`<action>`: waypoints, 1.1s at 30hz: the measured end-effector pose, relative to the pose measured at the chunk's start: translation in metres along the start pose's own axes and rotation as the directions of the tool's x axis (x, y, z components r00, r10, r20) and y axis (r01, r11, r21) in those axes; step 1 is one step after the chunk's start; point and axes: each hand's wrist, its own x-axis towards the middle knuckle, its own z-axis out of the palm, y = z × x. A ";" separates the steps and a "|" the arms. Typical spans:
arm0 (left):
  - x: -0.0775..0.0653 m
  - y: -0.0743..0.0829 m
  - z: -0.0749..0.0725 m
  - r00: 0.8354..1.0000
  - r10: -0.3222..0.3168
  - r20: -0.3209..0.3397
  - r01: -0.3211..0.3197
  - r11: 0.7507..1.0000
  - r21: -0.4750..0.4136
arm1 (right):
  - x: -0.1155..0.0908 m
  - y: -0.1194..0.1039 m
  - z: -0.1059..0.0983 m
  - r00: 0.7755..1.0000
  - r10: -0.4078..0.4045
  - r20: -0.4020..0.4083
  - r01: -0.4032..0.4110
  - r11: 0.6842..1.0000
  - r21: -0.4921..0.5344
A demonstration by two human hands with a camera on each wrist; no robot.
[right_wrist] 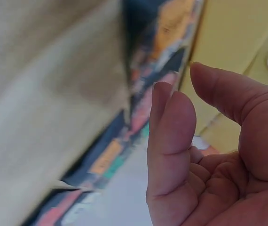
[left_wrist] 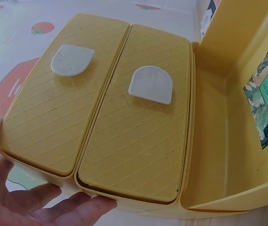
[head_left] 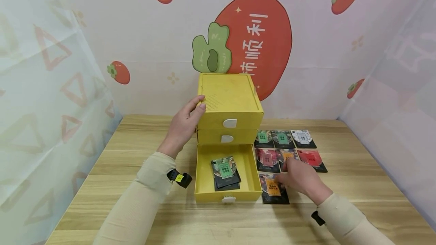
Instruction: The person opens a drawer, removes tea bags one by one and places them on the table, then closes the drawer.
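My left hand (head_left: 184, 124) rests against the left side of a yellow drawer cabinet (head_left: 226, 92), its thumb at the top edge. In the left wrist view its fingers (left_wrist: 80, 209) lie along the cabinet's side. The bottom drawer (head_left: 201, 169) is pulled out; inside lie two overlapping flat packets (head_left: 225, 168), the upper one green-labelled. Right of the drawer, my right hand (head_left: 303, 179) is over a dark packet with an orange label (head_left: 274, 188) and partly hides another orange-labelled packet (head_left: 286, 155). In the right wrist view its thumb and fingers are apart with nothing between them.
Behind these are rows of similar packets: two green-labelled (head_left: 282, 138), a white one (head_left: 303, 138), a pink-labelled one (head_left: 267, 158) and a red one (head_left: 311, 159). Both upper drawers, with white handles (head_left: 229, 123), are closed. Patterned cloth walls (head_left: 153, 48) surround the wooden table (head_left: 153, 214).
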 end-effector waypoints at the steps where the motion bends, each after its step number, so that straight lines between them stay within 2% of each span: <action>1: 0.000 0.000 0.000 1.000 -0.002 0.001 0.002 1.000 0.000 | -0.001 -0.003 -0.003 1.000 -0.006 -0.007 0.006 1.000 0.007; 7: -0.001 0.002 0.000 1.000 -0.004 0.001 0.004 1.000 -0.002 | -0.004 -0.026 -0.017 0.992 -0.094 -0.086 0.096 0.995 0.018; 10: -0.001 0.002 -0.001 1.000 -0.004 -0.002 0.004 1.000 -0.002 | -0.007 -0.042 -0.023 0.974 -0.177 -0.144 0.181 0.984 0.012; 15: -0.001 0.002 -0.001 1.000 -0.003 -0.003 0.003 1.000 0.001 | -0.010 -0.069 -0.028 0.955 -0.242 -0.171 0.244 0.970 -0.011; 18: -0.001 0.002 -0.001 1.000 -0.004 -0.002 0.004 1.000 0.000 | -0.009 -0.084 -0.028 0.951 -0.265 -0.161 0.264 0.964 -0.026; 25: -0.002 0.002 -0.001 1.000 -0.008 0.001 0.008 1.000 -0.004 | -0.005 -0.110 -0.019 0.921 -0.361 -0.144 0.348 0.931 -0.109; 33: -0.002 0.002 0.000 1.000 -0.008 0.003 0.008 1.000 -0.007 | 0.007 -0.127 -0.001 0.914 -0.405 0.003 0.396 0.894 -0.210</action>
